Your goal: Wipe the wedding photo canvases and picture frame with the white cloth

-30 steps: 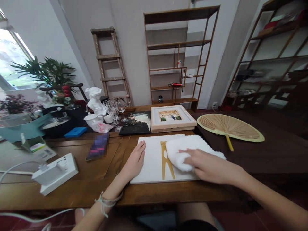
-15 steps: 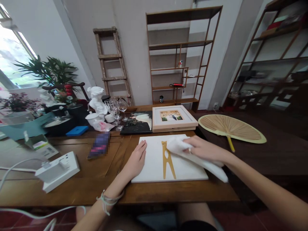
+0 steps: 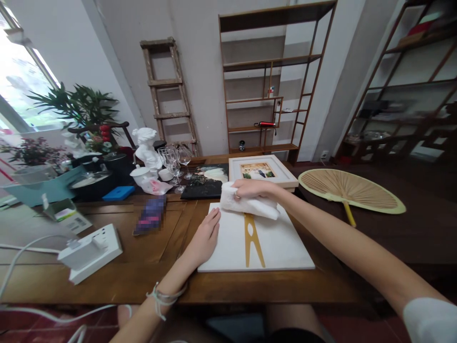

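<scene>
A white canvas board [image 3: 278, 243] with a gold clothes-peg shape [image 3: 253, 238] lies flat near the table's front edge. My left hand [image 3: 205, 234] rests on its left edge, fingers stretched flat. My right hand [image 3: 252, 189] is closed on a white cloth [image 3: 246, 205], pressing it on the board's far edge, over the top of the gold shape.
Behind the board lie a framed photo [image 3: 262, 172] and a dark picture [image 3: 205, 183]. A straw fan [image 3: 350, 190] lies to the right. To the left are wine glasses [image 3: 174, 162], a white bust [image 3: 146, 145], a white power strip [image 3: 91, 252] and a phone [image 3: 150, 215].
My right hand has swept the cloth from the board's right side up and left to its far edge. The left hand has stayed on the left edge.
</scene>
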Motion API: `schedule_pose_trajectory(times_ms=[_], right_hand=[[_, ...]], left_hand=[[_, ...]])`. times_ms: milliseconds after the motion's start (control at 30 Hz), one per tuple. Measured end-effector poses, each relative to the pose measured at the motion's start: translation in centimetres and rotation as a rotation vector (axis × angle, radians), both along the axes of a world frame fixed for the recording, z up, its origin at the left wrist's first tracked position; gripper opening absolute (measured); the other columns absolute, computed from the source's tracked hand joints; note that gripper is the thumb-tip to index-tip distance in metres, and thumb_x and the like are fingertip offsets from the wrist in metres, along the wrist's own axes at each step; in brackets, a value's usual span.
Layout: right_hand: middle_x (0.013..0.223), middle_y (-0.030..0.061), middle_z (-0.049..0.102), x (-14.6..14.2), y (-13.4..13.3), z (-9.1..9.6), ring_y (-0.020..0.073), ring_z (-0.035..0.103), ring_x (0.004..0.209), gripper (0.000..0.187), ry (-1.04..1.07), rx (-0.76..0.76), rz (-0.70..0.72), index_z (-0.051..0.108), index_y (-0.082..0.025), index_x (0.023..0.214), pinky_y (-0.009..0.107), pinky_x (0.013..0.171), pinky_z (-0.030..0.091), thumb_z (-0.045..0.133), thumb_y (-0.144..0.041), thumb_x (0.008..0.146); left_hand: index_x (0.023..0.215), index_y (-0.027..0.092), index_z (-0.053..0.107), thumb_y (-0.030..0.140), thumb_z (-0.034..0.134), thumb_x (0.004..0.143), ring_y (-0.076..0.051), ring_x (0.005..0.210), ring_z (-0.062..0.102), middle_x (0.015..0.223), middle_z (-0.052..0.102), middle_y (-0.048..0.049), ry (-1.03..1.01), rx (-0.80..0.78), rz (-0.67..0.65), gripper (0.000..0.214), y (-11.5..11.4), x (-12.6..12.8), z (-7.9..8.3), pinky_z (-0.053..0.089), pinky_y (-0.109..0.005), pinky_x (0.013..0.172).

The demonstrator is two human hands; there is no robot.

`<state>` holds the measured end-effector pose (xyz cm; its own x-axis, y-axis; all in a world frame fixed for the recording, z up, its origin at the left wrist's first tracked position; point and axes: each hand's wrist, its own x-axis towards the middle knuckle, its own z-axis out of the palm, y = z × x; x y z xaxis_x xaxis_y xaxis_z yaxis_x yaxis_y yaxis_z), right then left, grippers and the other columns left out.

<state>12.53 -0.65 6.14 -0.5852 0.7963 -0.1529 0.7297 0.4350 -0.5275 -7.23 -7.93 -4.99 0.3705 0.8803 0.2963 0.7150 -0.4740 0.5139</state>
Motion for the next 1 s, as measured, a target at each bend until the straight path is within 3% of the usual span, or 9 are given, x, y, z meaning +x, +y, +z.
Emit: schedule_pose_trajectory(times_ms=[300,433,600,800,1000], right_hand=[[0.097,0.0081,0.061,8.9,-2.5,-0.2,0.0264,0.057,0.086,0.017,-0.081,-0.019,-0.202,0.056,-0.020,0.078,0.032,0.066,0.045,0.049,-0.021,0.063],[0.101,0.0083,0.062,9.7,-3.4,0.0,0.0264,0.058,0.088,0.019,-0.118,-0.004,-0.208,0.058,-0.021,0.083,0.033,0.067,0.046,0.046,-0.021,0.068],[0.097,0.0071,0.063,6.0,-1.5,0.4,0.0257,0.058,0.089,0.015,-0.208,0.011,-0.113,0.061,-0.016,0.084,0.032,0.072,0.047,0.054,-0.019,0.071],[0.113,0.0075,0.054,-2.2,0.7,1.5,0.0206,0.056,0.093,0.030,-0.331,0.009,0.035,0.052,-0.016,0.113,0.041,0.077,0.049,0.052,-0.033,0.088],[0.112,0.0054,0.055,-7.7,0.9,2.1,0.0242,0.056,0.095,0.031,-0.333,0.070,0.107,0.054,-0.015,0.111,0.041,0.078,0.049,0.053,-0.034,0.087]], left_hand=[[0.129,0.011,0.045,0.023,0.031,0.089,-0.021,0.132,0.030,0.141,0.037,-0.0127,0.002,0.007,-0.002,0.044,-0.1,-0.1,-0.1,0.024,-0.043,0.109],[0.128,0.009,0.046,0.022,0.031,0.089,-0.022,0.132,0.031,0.141,0.038,-0.0136,-0.006,-0.001,0.001,0.043,-0.2,0.0,0.0,0.024,-0.043,0.109],[0.127,0.009,0.046,0.021,0.031,0.088,-0.022,0.131,0.031,0.140,0.039,-0.0144,-0.010,-0.003,0.002,0.043,-0.2,0.1,0.1,0.024,-0.044,0.109],[0.129,0.009,0.044,0.022,0.030,0.089,-0.022,0.132,0.031,0.141,0.037,-0.0138,0.028,0.000,0.005,0.044,-0.1,-0.1,0.1,0.024,-0.043,0.109],[0.128,0.011,0.046,0.022,0.032,0.089,-0.022,0.131,0.032,0.140,0.040,-0.0124,0.010,0.013,-0.004,0.043,0.0,-0.1,0.4,0.025,-0.042,0.109]])
